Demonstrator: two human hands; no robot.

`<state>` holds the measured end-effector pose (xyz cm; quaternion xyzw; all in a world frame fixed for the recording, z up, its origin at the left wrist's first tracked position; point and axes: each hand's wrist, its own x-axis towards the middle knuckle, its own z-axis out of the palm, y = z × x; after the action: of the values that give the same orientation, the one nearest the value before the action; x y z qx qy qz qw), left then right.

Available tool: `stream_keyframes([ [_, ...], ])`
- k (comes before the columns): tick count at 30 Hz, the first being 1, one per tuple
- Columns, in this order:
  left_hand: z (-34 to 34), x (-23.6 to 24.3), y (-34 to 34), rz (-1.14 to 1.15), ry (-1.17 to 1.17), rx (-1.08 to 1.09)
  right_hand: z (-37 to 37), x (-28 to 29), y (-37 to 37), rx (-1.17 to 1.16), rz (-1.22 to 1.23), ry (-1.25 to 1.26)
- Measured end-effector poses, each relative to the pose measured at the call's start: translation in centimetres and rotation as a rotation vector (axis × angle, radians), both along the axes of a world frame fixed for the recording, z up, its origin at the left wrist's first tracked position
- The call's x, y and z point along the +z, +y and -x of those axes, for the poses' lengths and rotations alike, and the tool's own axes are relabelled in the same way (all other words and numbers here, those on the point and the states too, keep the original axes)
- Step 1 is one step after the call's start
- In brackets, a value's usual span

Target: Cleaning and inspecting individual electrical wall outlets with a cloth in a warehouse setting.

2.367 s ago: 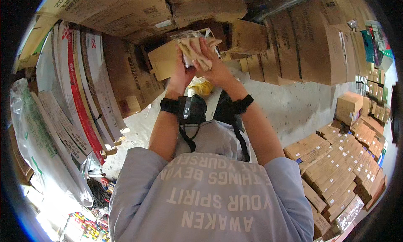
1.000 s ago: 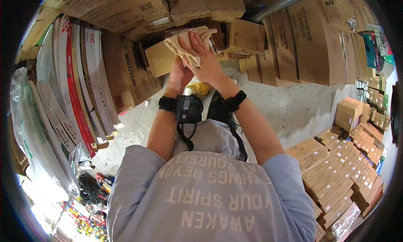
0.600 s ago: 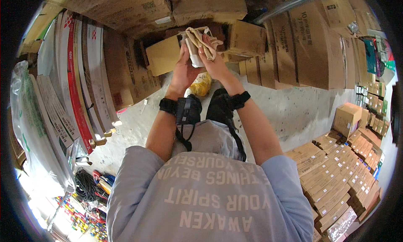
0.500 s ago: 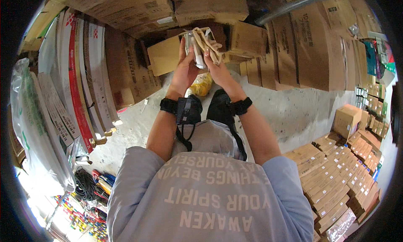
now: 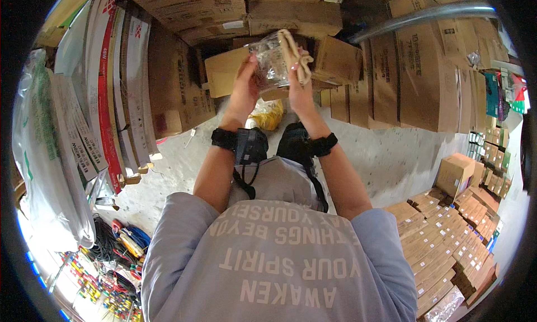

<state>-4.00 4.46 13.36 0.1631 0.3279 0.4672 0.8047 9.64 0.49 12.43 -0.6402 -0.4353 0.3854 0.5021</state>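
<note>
Both my hands are raised in front of me, above the boxes at the far end. In my left hand (image 5: 244, 90) I grip the edge of a clear, shiny plastic bag (image 5: 271, 65), with my thumb up along its side. My right hand (image 5: 302, 95) is closed on a folded beige cloth bundle (image 5: 291, 49) with finger-like ends, which looks like a work glove. The bundle stands against the right side of the bag. The bag's contents cannot be made out through the glare.
An opened cardboard box (image 5: 222, 73) lies just beyond my hands, with a yellow plastic bag (image 5: 267, 115) below it. Long upright cartons (image 5: 106, 87) line the left. Large boxes (image 5: 411, 70) stand at the right, under a metal pipe (image 5: 425, 15). Coiled cables (image 5: 106, 241) lie lower left.
My hands have moved apart, the right one shifting rightward with the beige bundle. The clear bag now spreads wide between them, where both things were pressed together before.
</note>
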Motion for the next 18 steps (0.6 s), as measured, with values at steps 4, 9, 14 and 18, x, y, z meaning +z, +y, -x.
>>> stream_keyframes([
  [4,2.0,-1.8,0.1,-0.073,0.045,-0.101,-0.3,-0.5,0.5,-0.027,0.286,0.231],
  [9,2.1,0.3,-1.1,-0.065,-0.065,-0.112,0.1,-0.2,-0.2,0.072,0.141,0.202],
  [14,3.3,0.0,-0.2,-0.005,-0.585,-0.119,1.8,3.9,-0.1,0.256,-0.128,0.034],
  [18,3.0,1.5,-0.4,0.028,-0.433,-0.053,1.6,5.5,-0.9,0.436,-0.385,-0.781],
])
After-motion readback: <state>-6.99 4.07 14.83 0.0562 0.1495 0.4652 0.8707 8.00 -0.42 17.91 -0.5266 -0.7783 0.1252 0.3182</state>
